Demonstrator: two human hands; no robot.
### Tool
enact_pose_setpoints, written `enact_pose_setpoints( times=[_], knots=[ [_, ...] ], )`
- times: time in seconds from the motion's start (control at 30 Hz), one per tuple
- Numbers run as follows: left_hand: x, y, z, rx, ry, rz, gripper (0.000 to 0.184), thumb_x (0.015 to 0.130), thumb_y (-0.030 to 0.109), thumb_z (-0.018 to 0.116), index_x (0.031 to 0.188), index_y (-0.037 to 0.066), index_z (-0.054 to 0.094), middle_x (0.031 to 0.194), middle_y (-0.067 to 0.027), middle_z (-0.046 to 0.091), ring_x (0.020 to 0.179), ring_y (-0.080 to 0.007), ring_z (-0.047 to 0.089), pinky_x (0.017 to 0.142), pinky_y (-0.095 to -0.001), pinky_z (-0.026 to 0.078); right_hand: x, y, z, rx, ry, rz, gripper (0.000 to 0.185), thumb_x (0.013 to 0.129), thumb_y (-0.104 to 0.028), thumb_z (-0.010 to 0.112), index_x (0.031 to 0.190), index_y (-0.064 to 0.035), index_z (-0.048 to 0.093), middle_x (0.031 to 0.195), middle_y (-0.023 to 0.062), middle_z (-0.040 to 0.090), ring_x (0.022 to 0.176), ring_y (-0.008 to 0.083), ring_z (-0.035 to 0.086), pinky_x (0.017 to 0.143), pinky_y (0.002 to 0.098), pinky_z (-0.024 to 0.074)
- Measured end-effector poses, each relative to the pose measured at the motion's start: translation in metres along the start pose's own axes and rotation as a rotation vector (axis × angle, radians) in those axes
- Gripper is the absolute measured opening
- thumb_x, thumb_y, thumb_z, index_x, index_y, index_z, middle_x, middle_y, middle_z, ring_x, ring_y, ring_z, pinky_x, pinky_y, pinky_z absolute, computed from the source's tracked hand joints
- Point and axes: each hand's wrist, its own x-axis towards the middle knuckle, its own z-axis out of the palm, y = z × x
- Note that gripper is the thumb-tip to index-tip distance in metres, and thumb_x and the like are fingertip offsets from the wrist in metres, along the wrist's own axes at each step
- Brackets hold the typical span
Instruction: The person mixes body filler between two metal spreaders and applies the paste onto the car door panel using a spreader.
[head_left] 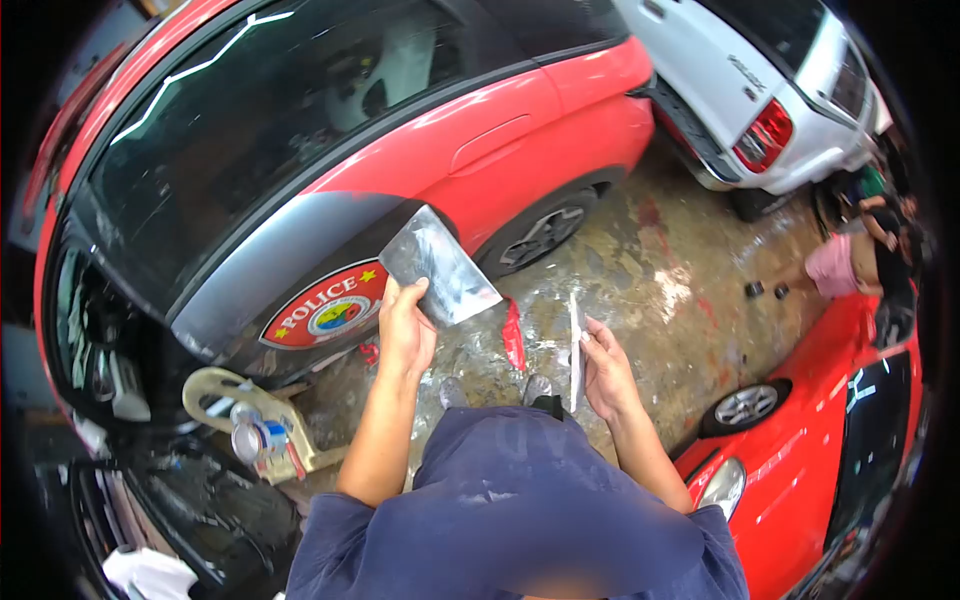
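My left hand (405, 325) pinches the lower left edge of a flat grey rectangular sheet (440, 268), which has whitish smears on its face. The sheet is in front of a red car's (500, 130) rear wheel and dark lower door. On that door is a red oval police decal (328, 304). My right hand (606, 368) grips a thin, pale flat piece (576, 350) seen edge-on, held upright; what it is cannot be made out. The two hands are apart, on either side of my body.
A beige plastic stool (300, 425) with cans (255, 438) stands at the lower left. A red strip (514, 335) lies on the stained floor (650, 280). A red car (790, 460) is at right, a white pickup (740, 80) behind. People (850, 262) are at the far right.
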Motion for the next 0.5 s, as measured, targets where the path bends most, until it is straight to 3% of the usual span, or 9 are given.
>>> enact_pose_setpoints(
  times=[0.03,0.07,0.17,0.2,0.23,0.33,0.43,0.47,0.5],
  knots=[
    [-0.002,0.0,-0.002,-0.094,0.087,-0.004,0.045,0.089,0.005,0.048,0.134,0.002,0.048,0.131,-0.0099,0.059,0.122,-0.0262,0.056,0.108,-0.0419,0.043,0.006,-0.005,0.001,-0.018,-0.034,0.083,0.055,0.096,-0.012,0.061,0.142,0.0023,0.036,0.121,0.0105,0.059,0.111,0.0169,0.058,0.096,0.031,0.0465],
    [-0.005,-0.003,0.0,-0.172,0.178,-0.017,0.038,0.083,0.011,0.051,0.121,0.005,0.056,0.113,-0.0082,0.065,0.106,-0.026,0.062,0.096,-0.0397,0.049,0.012,-0.008,0.001,-0.04,-0.071,0.17,0.055,0.096,-0.013,0.061,0.142,0.0026,0.037,0.121,0.0105,0.059,0.11,0.017,0.058,0.096,0.0308,0.0465],
    [-0.012,-0.019,-0.026,-0.241,0.346,0.074,0.027,0.082,0.023,0.054,0.105,0.009,0.061,0.087,-0.0046,0.06,0.081,-0.0219,0.058,0.073,-0.036,0.048,0.031,0.0,0.012,-0.238,-0.263,0.274,0.055,0.096,-0.014,0.062,0.141,0.004,0.037,0.121,0.0116,0.059,0.109,0.0174,0.059,0.095,0.0307,0.0464],
    [-0.022,-0.017,-0.019,-0.266,0.386,0.066,0.023,0.082,0.03,0.053,0.094,0.012,0.06,0.071,-0.0028,0.047,0.064,-0.0169,0.045,0.057,-0.0321,0.038,0.036,0.007,0.014,-0.308,-0.321,0.308,0.056,0.095,-0.014,0.062,0.141,0.005,0.037,0.122,0.0128,0.059,0.109,0.0179,0.059,0.095,0.0309,0.0463],
    [-0.032,-0.015,-0.019,-0.331,0.337,0.078,0.024,0.083,0.029,0.052,0.095,0.01,0.061,0.067,-0.0022,0.042,0.061,-0.0147,0.042,0.054,-0.0295,0.036,0.039,0.01,0.021,-0.345,-0.382,0.335,0.056,0.095,-0.013,0.062,0.141,0.0052,0.036,0.122,0.0133,0.059,0.11,0.0179,0.059,0.095,0.0308,0.0461],
    [-0.06,-0.012,-0.026,-0.417,0.236,0.199,0.028,0.09,0.032,0.051,0.098,0.006,0.059,0.066,-0.0014,0.041,0.06,-0.0139,0.04,0.054,-0.0256,0.035,0.045,0.019,0.044,-0.424,-0.571,0.412,0.059,0.095,-0.013,0.063,0.142,0.0062,0.034,0.126,0.0155,0.058,0.113,0.0191,0.057,0.097,0.0313,0.0449],
    [-0.08,-0.022,-0.065,-0.593,0.09,0.267,0.023,0.095,0.028,0.05,0.101,0.008,0.058,0.069,-0.0015,0.044,0.061,-0.0143,0.042,0.055,-0.0273,0.037,0.047,0.043,0.06,-0.544,-0.696,0.392,0.063,0.092,-0.012,0.066,0.143,0.0067,0.033,0.128,0.0172,0.056,0.116,0.0207,0.056,0.099,0.0323,0.0439],
    [-0.087,-0.02,-0.074,-0.581,-0.007,0.301,0.02,0.097,0.028,0.051,0.104,0.01,0.057,0.072,-0.0006,0.045,0.068,-0.0149,0.044,0.061,-0.0284,0.039,0.048,0.051,0.065,-0.564,-0.73,0.385,0.067,0.09,-0.012,0.068,0.144,0.0068,0.032,0.13,0.0187,0.055,0.118,0.0225,0.055,0.1,0.033,0.0432],
    [-0.091,-0.017,-0.078,-0.539,0.028,0.365,0.02,0.097,0.029,0.051,0.103,0.011,0.058,0.072,-0.0003,0.045,0.07,-0.0152,0.045,0.064,-0.0292,0.04,0.048,0.054,0.074,-0.591,-0.762,0.372,0.068,0.09,-0.013,0.069,0.144,0.0068,0.032,0.13,0.0188,0.055,0.118,0.0227,0.055,0.1,0.033,0.0432]
  ],
)
